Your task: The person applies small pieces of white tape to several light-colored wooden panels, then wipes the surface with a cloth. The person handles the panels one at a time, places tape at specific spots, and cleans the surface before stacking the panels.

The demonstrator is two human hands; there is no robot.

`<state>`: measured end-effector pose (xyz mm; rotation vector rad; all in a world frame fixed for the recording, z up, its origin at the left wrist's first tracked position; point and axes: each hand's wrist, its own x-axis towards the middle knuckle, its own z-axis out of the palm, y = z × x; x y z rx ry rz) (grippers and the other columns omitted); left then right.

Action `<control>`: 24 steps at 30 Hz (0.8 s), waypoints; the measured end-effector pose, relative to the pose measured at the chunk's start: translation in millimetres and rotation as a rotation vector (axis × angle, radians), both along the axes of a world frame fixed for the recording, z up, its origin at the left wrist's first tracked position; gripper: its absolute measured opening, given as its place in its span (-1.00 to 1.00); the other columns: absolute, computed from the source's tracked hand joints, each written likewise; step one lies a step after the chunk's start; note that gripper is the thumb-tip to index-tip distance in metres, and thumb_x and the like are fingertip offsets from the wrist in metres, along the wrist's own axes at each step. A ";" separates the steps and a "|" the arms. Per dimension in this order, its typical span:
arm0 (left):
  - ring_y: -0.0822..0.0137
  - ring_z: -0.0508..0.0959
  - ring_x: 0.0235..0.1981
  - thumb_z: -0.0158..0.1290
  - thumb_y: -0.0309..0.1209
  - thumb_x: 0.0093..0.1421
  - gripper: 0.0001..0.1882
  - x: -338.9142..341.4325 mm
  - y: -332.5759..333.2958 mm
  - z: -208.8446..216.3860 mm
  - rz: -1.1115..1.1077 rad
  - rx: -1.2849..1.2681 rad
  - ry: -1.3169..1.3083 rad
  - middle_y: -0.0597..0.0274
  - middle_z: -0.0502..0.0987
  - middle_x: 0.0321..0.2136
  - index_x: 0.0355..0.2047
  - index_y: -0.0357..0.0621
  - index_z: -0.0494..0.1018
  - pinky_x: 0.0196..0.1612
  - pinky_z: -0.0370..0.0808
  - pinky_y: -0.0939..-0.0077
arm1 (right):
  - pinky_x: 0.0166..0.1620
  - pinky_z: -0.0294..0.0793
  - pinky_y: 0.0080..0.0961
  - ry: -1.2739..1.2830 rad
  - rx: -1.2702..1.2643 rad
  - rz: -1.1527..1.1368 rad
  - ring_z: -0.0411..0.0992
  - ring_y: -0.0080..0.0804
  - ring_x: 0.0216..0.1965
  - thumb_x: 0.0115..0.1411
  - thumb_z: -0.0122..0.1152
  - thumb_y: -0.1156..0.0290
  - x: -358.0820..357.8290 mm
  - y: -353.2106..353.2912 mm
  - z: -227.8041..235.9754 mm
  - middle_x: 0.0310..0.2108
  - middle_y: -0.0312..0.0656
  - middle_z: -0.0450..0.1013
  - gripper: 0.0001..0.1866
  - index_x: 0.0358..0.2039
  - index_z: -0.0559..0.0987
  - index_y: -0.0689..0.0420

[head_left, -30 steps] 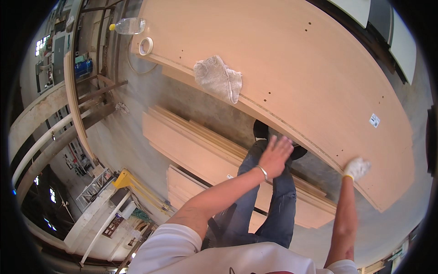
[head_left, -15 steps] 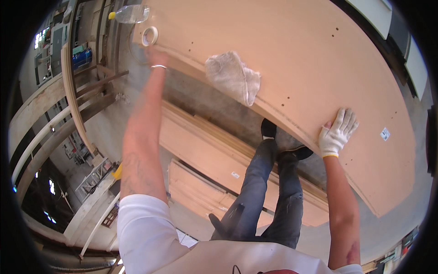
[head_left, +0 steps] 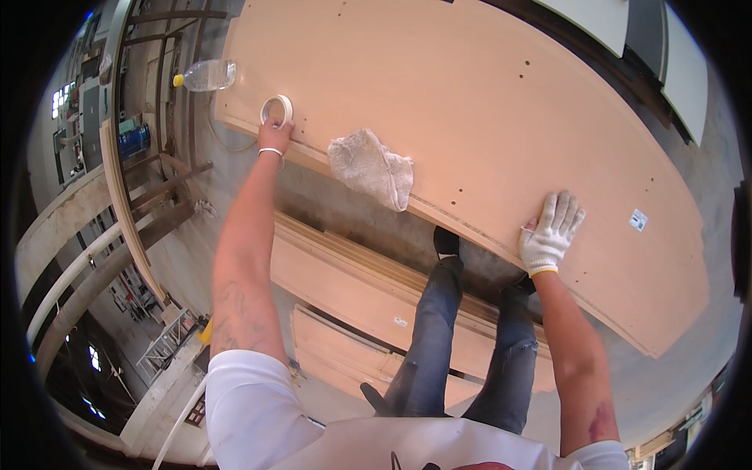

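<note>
Head cam looking down: roll of masking tape (head_left: 276, 109) sits flat near the left end of a big pale wooden panel (head_left: 486, 102), and the left hand (head_left: 273, 137) is stretched way out, arm straight, fingers curled onto the roll's near edge. Right hand (head_left: 551, 230), in a white knit glove, lies open and flat on the panel's near edge, holding nothing. Crumpled whitish rag (head_left: 371, 167) lies between them; clear plastic bottle (head_left: 205, 75) lies just past the tape.

Tape roll (head_left: 276, 109) left of rag (head_left: 370, 167), both on panel (head_left: 501, 117)
</note>
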<state>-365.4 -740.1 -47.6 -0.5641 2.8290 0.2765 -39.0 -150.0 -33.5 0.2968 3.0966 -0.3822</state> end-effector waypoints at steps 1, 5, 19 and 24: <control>0.01 0.68 -0.07 0.38 -0.04 0.11 -0.48 0.0 17.0 7.0 0.009 -0.037 -0.055 -0.12 0.69 -0.12 -0.12 -0.21 0.63 0.06 0.58 0.14 | 0.54 -0.25 0.35 0.055 -0.005 0.008 -0.09 0.26 0.56 0.04 0.27 0.33 0.4 0.8 -1.0 0.51 0.14 0.09 -0.10 0.44 0.25 0.16; -0.04 0.69 -0.13 0.36 -0.07 0.14 -0.54 0.1 103.3 18.5 -0.094 0.231 0.103 -0.03 0.70 -0.13 -0.12 -0.16 0.64 -0.06 0.60 0.11 | 0.54 -0.24 0.34 -0.004 -0.020 -0.003 -0.08 0.24 0.56 0.05 0.29 0.33 4.4 1.7 -1.9 0.51 0.12 0.10 -0.10 0.44 0.26 0.14; 0.00 0.38 0.38 0.39 -0.36 0.14 -0.08 164.0 176.2 19.6 0.355 0.404 0.225 -0.24 0.37 0.35 0.42 -0.35 0.18 0.43 0.27 0.13 | 0.54 -0.22 0.32 0.005 0.029 0.000 -0.06 0.18 0.56 0.08 0.27 0.32 6.8 1.3 -3.0 0.51 0.09 0.10 -0.15 0.43 0.28 0.13; 0.31 0.60 -0.24 0.41 -0.41 0.12 -0.58 212.7 193.9 28.8 0.651 0.802 0.012 0.11 0.68 -0.19 -0.09 -0.37 0.56 -0.11 0.54 0.34 | 0.56 -0.27 0.27 -0.038 -0.002 -0.029 -0.09 0.19 0.56 0.08 0.28 0.30 -9.5 -7.0 20.8 0.51 0.14 0.08 -0.13 0.42 0.26 0.17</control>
